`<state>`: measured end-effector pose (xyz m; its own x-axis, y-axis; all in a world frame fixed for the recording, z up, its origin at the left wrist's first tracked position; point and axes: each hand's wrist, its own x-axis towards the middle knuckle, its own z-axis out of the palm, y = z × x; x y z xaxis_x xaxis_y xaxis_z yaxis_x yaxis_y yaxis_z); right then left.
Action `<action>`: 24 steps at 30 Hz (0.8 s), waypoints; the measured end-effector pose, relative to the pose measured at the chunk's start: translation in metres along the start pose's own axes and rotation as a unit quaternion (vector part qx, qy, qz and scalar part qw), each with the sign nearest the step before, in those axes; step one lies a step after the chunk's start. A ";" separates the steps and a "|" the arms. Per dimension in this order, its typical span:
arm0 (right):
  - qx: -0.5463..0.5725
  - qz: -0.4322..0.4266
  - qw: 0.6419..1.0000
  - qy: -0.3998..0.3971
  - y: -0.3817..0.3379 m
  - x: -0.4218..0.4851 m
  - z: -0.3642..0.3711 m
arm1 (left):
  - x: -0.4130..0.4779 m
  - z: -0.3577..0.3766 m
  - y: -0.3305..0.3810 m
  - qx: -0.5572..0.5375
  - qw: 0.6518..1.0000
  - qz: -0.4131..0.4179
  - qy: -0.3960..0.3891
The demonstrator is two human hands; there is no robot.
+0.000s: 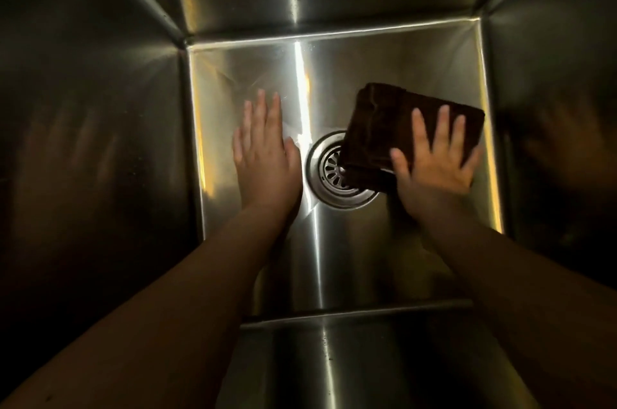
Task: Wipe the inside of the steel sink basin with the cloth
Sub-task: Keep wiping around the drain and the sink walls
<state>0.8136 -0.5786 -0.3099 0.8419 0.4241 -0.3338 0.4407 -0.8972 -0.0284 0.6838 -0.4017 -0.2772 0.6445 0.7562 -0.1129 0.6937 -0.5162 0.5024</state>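
Brushed steel sink basin (334, 258), right grip (434, 161) splayed flat on folded dark cloth (384, 121), left grip (263, 154) flat, open

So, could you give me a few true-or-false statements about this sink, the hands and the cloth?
1. The right hand presses flat on the folded dark brown cloth. True.
2. The left hand holds a sponge. False: it lies flat and bare on the floor of the steel sink basin.
3. The cloth overlaps the round metal drain strainer. True.
4. The cloth lies against the basin's left wall. False: it lies right of the drain.
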 end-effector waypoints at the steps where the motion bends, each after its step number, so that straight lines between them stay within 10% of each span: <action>1: -0.002 0.005 1.000 0.001 0.008 0.006 -0.003 | 0.000 0.001 0.001 0.005 1.000 0.002 -0.006; 24: -0.049 -0.005 0.995 -0.090 0.024 -0.007 -0.007 | -0.012 0.005 -0.010 0.129 0.980 0.088 -0.120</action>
<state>0.8209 -0.6016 -0.3013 0.7717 0.3963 -0.4975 0.4846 -0.8729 0.0563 0.6711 -0.4083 -0.2853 0.7972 0.5459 -0.2578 0.6031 -0.7380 0.3026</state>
